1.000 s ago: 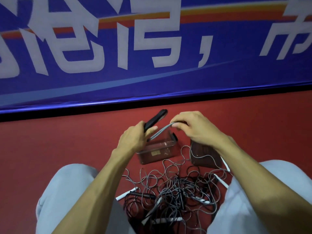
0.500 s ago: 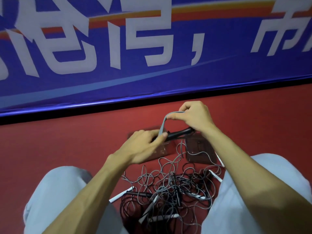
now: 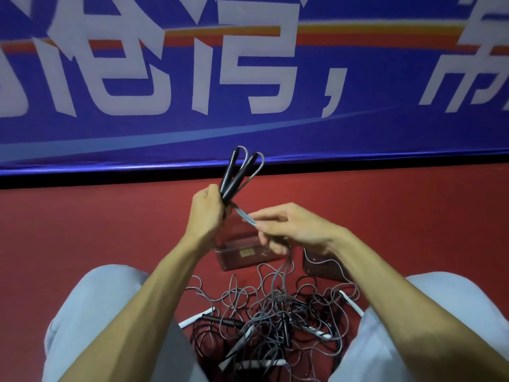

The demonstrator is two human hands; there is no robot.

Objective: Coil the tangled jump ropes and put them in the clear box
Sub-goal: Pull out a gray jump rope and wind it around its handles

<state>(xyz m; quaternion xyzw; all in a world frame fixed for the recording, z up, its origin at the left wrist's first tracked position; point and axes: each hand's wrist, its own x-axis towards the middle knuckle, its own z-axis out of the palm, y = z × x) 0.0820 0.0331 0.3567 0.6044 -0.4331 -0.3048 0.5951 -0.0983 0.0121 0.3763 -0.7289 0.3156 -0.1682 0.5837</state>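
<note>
left hand [image 3: 208,213] now gripping both black handles [image 3: 234,175] together upright, frame centre, raised since a second ago. right hand [image 3: 289,227] pinching doubled grey cord [image 3: 248,217], starting coil. tangle [image 3: 272,312] lying on floor, lower centre; clear box [image 3: 242,255] behind hands, empty-looking.
</note>
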